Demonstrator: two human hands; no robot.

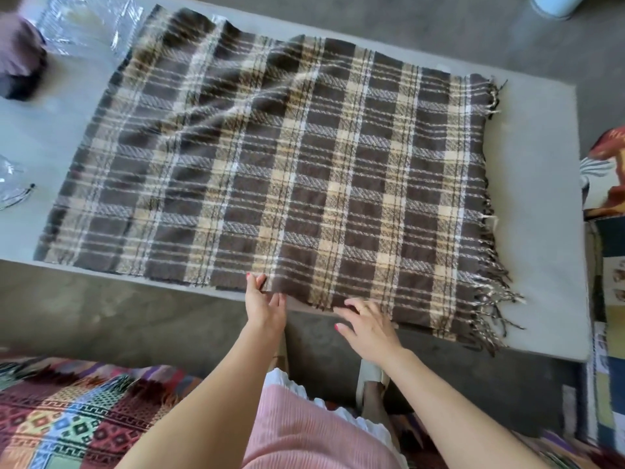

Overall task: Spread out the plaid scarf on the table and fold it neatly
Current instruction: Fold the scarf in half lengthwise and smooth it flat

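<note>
A brown, beige and white plaid scarf (277, 170) lies spread across the pale table (527, 184), its fringe along the right side and its near edge hanging slightly over the table's front. A few wrinkles run across its upper left part. My left hand (265, 304) is at the scarf's near edge, thumb on top of the cloth and fingers below the hem. My right hand (367, 324) rests with fingers apart at the same near edge, fingertips touching the fabric.
Clear plastic wrapping (88, 22) lies at the table's far left, beside a dark purple bundle (20, 59). More clear plastic (10, 184) sits at the left edge. A colourful patterned blanket (67, 414) covers the seat at lower left. Printed items (605, 184) stand to the right.
</note>
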